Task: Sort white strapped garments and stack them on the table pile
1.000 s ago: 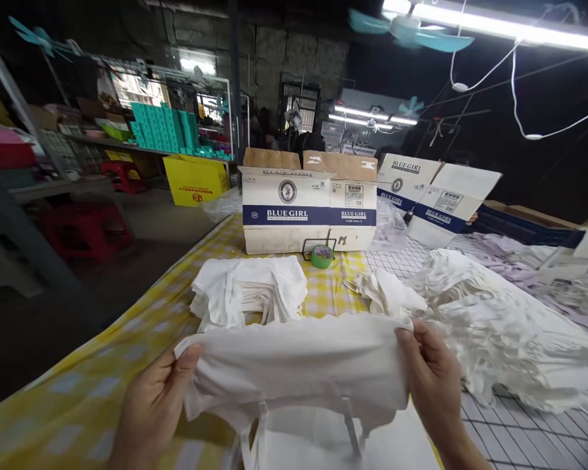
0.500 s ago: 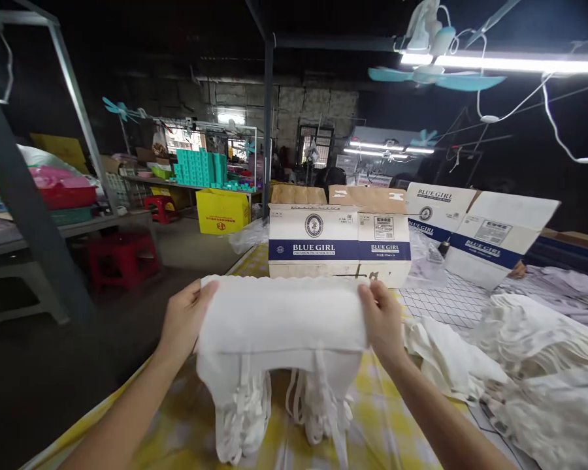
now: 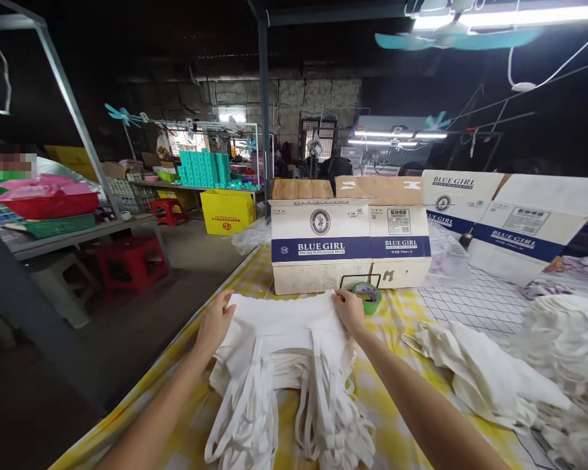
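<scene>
A stack of white cloth bags (image 3: 279, 356) lies on the yellow checked tablecloth (image 3: 402, 313), handles hanging toward me. The top white bag (image 3: 284, 320) lies flat on the stack. My left hand (image 3: 217, 324) grips its far left corner, fingers closed on the cloth. At the far right corner, my right hand (image 3: 349, 308) pinches the same bag. A green tape roll (image 3: 366, 296) sits just right of my right hand.
A BLUE GIRL carton (image 3: 350, 245) stands just behind the stack, another carton (image 3: 509, 219) lies tipped at the right. Loose white bags (image 3: 490, 378) pile up on the right. Red stools (image 3: 132, 261) and shelves stand left of the table.
Both hands carried the white bag forward from in front of me and laid it down on the stack near the carton.
</scene>
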### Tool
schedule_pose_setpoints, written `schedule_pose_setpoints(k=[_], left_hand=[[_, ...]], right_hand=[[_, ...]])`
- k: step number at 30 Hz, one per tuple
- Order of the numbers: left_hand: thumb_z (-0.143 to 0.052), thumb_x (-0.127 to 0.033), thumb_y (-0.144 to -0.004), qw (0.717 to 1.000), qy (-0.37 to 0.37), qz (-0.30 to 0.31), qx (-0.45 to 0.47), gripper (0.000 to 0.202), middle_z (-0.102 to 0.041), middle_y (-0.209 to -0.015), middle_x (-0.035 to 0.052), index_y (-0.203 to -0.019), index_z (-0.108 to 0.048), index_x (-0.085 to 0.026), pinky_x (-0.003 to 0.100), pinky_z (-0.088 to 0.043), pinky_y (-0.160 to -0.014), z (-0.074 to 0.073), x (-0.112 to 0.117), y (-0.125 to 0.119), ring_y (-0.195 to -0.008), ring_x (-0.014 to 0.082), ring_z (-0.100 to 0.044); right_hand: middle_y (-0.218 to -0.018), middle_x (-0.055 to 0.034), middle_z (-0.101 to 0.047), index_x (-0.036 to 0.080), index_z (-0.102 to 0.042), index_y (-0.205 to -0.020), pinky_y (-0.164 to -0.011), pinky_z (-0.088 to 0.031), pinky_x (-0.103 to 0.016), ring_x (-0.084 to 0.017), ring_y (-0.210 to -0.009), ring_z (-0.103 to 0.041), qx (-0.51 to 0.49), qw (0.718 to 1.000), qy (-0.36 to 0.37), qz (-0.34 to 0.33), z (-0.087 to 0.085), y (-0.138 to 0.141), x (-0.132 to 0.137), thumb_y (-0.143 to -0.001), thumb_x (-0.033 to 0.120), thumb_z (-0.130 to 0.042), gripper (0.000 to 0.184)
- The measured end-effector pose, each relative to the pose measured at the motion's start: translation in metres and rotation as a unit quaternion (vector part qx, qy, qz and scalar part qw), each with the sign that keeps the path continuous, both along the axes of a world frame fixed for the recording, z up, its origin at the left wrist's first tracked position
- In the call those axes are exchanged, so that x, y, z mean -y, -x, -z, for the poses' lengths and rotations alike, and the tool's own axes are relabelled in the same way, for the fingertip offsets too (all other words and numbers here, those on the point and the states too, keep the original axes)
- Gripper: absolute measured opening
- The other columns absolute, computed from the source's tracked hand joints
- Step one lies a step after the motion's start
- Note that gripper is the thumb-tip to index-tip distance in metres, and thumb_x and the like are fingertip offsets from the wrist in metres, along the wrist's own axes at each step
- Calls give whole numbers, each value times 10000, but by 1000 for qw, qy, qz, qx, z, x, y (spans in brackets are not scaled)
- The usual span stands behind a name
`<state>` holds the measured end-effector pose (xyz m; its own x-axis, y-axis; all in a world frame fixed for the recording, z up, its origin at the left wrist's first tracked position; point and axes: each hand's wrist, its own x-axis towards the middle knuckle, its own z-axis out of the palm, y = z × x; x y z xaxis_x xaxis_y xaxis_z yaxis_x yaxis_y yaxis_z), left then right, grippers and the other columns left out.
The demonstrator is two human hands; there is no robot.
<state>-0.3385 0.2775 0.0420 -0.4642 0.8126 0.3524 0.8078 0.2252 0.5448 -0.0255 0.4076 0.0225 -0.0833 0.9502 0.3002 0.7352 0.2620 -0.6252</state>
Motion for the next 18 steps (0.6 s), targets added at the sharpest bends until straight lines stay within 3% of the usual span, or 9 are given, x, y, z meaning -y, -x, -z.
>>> schedule_pose_setpoints(k=[3,6,8,10,12,14,18], left_hand=[[-448,-269,-821,999,37,-7,-25,382,-580,-681,-6,-1190,-511,-194,267,-421,-675,1,-6,-2,-690,170,-603],[-506,-246,-787,996,67,-14,-48,392,-656,-878,94,-1170,-534,-170,337,-431,-779,1,-8,-8,-871,239,-626],[-483,-257,-806,996,68,-11,-62,456,-613,-1098,182,-1247,-478,-142,421,-399,-872,-4,-7,-15,-1029,296,-579],[-422,-300,-849,995,62,21,-74,507,-506,-1281,211,-1330,-401,-142,469,-323,-972,-11,-4,-24,-1186,310,-478],[-364,-366,-884,991,68,90,-76,498,-453,-1372,153,-1348,-407,-190,428,-249,-1054,-15,-1,-33,-1287,256,-385],[-337,-431,-895,978,96,172,-68,451,-496,-1364,66,-1284,-501,-268,375,-230,-1081,-14,5,-41,-1299,194,-383],[-322,-498,-892,954,147,258,-45,419,-544,-1324,-2,-1210,-557,-359,451,-242,-1070,-3,16,-49,-1274,191,-432]], right_hand=[[-832,-68,-689,223,-668,-908,-609,-393,-264,-221,-770,-620,42,999,16,16,4,-2,-4,-849,346,-427,277],[-876,-98,-676,208,-652,-965,-634,-405,-305,-253,-791,-617,85,996,19,21,5,0,0,-857,342,-426,284],[-1032,-133,-640,194,-607,-1088,-721,-412,-346,-278,-912,-592,107,994,1,14,1,2,7,-872,326,-409,321],[-1235,-149,-541,194,-520,-1232,-854,-374,-386,-291,-1103,-500,126,992,-26,-14,-5,4,14,-897,308,-378,381],[-1369,-108,-438,238,-445,-1319,-966,-298,-399,-267,-1242,-377,144,986,-44,-67,-8,6,20,-922,319,-348,416],[-1413,-49,-406,296,-442,-1328,-1006,-264,-398,-239,-1291,-320,163,978,-38,-125,-6,6,25,-932,358,-345,412],[-1417,-32,-418,307,-459,-1324,-962,-319,-453,-264,-1280,-359,182,968,10,-176,6,4,28,-937,399,-328,419]])
